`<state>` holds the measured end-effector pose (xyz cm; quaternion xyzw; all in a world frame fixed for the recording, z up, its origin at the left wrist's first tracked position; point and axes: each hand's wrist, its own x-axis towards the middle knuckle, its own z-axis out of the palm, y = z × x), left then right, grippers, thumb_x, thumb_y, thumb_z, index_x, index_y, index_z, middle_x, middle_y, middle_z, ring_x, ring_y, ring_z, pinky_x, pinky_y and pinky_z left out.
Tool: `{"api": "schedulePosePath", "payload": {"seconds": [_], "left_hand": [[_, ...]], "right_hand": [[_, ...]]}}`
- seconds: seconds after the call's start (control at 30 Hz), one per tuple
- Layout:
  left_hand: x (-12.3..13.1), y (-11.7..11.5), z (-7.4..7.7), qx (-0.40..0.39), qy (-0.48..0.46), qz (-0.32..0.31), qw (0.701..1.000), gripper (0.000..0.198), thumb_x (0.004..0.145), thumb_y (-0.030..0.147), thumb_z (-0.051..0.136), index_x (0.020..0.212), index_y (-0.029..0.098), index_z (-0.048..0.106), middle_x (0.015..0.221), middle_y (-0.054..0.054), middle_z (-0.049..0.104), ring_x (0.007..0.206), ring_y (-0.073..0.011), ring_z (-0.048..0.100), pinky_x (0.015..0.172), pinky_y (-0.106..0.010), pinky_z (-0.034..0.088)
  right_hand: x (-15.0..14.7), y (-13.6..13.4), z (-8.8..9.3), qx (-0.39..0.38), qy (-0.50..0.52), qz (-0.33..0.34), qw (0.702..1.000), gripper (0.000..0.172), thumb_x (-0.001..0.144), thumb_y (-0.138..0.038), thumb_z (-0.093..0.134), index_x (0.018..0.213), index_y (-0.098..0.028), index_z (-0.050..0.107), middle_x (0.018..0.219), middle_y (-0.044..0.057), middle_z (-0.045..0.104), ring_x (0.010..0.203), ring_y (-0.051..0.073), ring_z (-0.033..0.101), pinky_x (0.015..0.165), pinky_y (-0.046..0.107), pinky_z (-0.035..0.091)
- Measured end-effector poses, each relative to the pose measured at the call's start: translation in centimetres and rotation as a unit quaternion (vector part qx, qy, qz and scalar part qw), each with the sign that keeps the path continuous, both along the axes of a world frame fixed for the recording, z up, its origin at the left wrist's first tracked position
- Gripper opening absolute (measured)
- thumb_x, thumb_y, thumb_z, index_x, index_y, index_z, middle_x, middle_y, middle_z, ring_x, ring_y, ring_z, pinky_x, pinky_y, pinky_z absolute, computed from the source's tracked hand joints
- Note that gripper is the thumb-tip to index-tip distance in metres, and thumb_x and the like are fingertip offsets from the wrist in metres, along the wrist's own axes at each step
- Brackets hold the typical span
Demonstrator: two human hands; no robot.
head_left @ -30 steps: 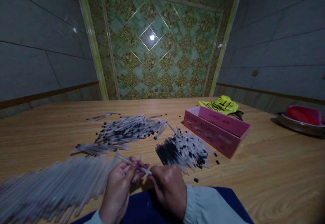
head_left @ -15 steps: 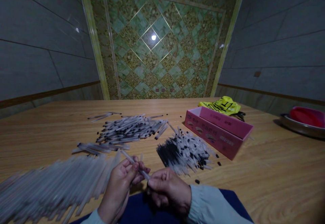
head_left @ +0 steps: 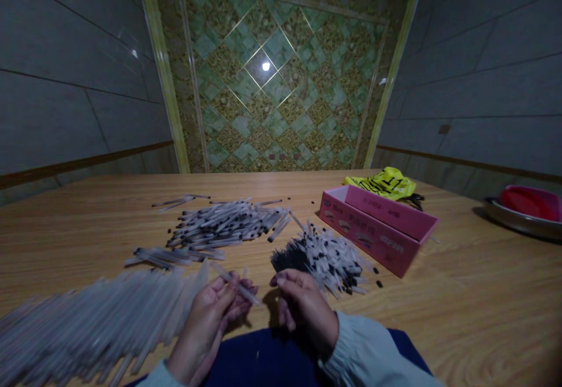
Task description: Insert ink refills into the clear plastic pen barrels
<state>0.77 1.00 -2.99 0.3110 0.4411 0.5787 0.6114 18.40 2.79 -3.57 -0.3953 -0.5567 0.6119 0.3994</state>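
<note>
Tube [head_left: 249, 294] staying pinched in left hand [head_left: 211, 311] alone; right hand [head_left: 305, 305] now hovering off it, half-curled, by table's [head_left: 474, 311] near edge, contents unclear.

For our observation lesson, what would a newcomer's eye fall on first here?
Probably the pink box, right of centre, with the yellow bag behind it. The green tiled wall beyond the table stands out. Nearer, the left hand holds a clear tube, with a heap of tubes at lower left.

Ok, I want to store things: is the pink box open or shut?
Open: the pink box has no cover over its top, and part of its pale inside shows.
</note>
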Motion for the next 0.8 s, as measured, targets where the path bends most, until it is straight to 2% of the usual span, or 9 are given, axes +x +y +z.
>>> {"api": "schedulePosePath", "payload": {"seconds": [0.03,0.1,0.23,0.3,0.4,0.5,0.57,0.63,0.8], "left_hand": [[0.5,-0.3,-0.1,0.002,0.013,-0.028,1.0,0.025,0.069,0.035,0.068,0.079,0.013,0.061,0.078,-0.008,0.07,0.07,-0.0142,0.064,0.064,-0.023,0.051],[1.2,-0.7,-0.2,0.016,0.034,-0.061,0.997,0.026,0.071,0.036,0.066,0.08,0.013,0.062,0.078,-0.007,0.07,0.067,-0.0131,0.063,0.062,-0.021,0.049],[1.4,-0.9,-0.4,0.024,0.064,-0.052,0.996,0.03,0.066,0.038,0.07,0.08,0.012,0.063,0.076,-0.007,0.07,0.064,-0.0141,0.063,0.06,-0.023,0.049],[1.4,-0.8,-0.4,0.019,0.081,-0.045,0.996,0.032,0.063,0.039,0.072,0.079,0.012,0.064,0.075,-0.007,0.069,0.061,-0.0142,0.063,0.057,-0.022,0.048],[1.5,-0.6,-0.5,0.028,0.129,-0.046,0.99,0.035,0.064,0.042,0.07,0.08,0.012,0.067,0.072,-0.007,0.07,0.057,-0.0146,0.062,0.053,-0.022,0.048],[1.5,-0.5,-0.7,0.064,0.17,-0.058,0.982,0.042,0.068,0.05,0.062,0.084,0.012,0.071,0.08,-0.012,0.071,0.074,-0.0219,0.066,0.07,-0.031,0.052],[1.4,-0.4,-0.9,0.092,0.201,-0.071,0.973,0.043,0.07,0.051,0.059,0.088,0.014,0.072,0.093,-0.014,0.071,0.093,-0.0265,0.063,0.088,-0.038,0.046],[1.2,-0.3,-1.2,0.115,0.253,-0.07,0.958,0.04,0.07,0.047,0.061,0.096,0.017,0.071,0.107,-0.013,0.068,0.108,-0.028,0.057,0.099,-0.041,0.036],[0.5,-0.1,-2.2,0.139,0.411,-0.016,0.901,0.048,0.069,0.039,0.063,0.111,0.016,0.063,0.121,-0.013,0.059,0.117,-0.0293,0.049,0.104,-0.044,0.029]], "right_hand": [[-0.3,-0.1,-0.2,-0.047,0.049,0.029,0.997,0.035,0.075,-0.052,0.046,0.079,-0.017,0.046,0.046,-0.004,0.051,0.03,0.008,0.037,0.034,0.017,0.022],[-0.7,-0.5,-0.2,-0.078,0.089,0.053,0.992,0.035,0.071,-0.051,0.054,0.073,-0.017,0.045,0.05,-0.006,0.048,0.032,0.005,0.035,0.035,0.016,0.021],[-0.8,-1.5,0.2,0.032,0.007,0.029,0.999,0.04,0.06,-0.049,0.068,0.06,-0.014,0.047,0.052,-0.006,0.041,0.048,0.005,0.034,0.046,0.019,0.024],[-0.8,-1.5,0.3,0.09,-0.061,0.021,0.994,0.038,0.062,-0.047,0.066,0.056,-0.013,0.051,0.052,-0.005,0.041,0.053,0.007,0.034,0.048,0.02,0.024],[-0.4,-1.1,0.5,0.131,-0.144,0.014,0.981,0.028,0.067,-0.036,0.061,0.053,-0.012,0.056,0.049,-0.004,0.04,0.051,0.008,0.035,0.048,0.021,0.023],[0.4,-0.2,0.9,0.156,-0.193,-0.036,0.968,0.024,0.068,-0.03,0.058,0.053,-0.011,0.059,0.047,-0.004,0.042,0.05,0.008,0.037,0.049,0.021,0.025],[1.1,0.6,1.2,0.172,-0.209,-0.083,0.959,0.026,0.069,-0.031,0.057,0.053,-0.011,0.06,0.047,-0.003,0.045,0.051,0.009,0.038,0.05,0.021,0.027],[1.8,1.2,1.3,0.178,-0.211,-0.111,0.955,0.028,0.07,-0.033,0.056,0.054,-0.011,0.061,0.048,-0.002,0.046,0.051,0.009,0.039,0.05,0.021,0.028],[2.3,2.1,0.8,0.165,-0.206,-0.111,0.958,0.03,0.072,-0.035,0.055,0.057,-0.01,0.063,0.05,-0.001,0.05,0.051,0.009,0.04,0.05,0.021,0.028]]}}
